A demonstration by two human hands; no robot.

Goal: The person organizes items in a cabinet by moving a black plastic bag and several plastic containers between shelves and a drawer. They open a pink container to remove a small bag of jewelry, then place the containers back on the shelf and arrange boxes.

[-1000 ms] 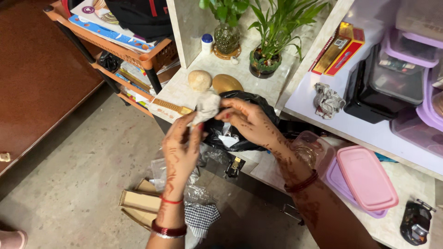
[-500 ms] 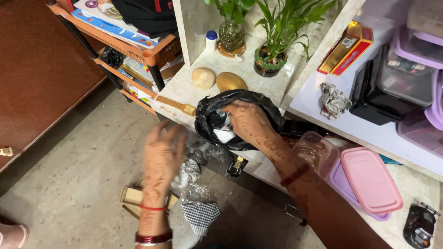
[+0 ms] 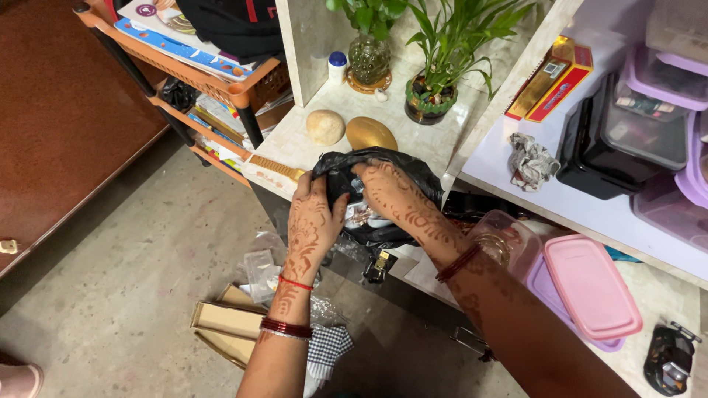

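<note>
Both hands at a black plastic bag (image 3: 424, 177) on the shelf edge (image 3: 284, 158).
I see my left hand (image 3: 310, 225) gripping its rim; my right hand (image 3: 391, 193) reaches inside, its grip hidden.

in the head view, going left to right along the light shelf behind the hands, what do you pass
Orange rack → round beige stone → golden oval → green plant pot → red and gold box → crumpled paper → black container

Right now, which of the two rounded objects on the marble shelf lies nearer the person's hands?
The golden oval one, just above the black bag; the pale beige ball sits farther left.
</note>
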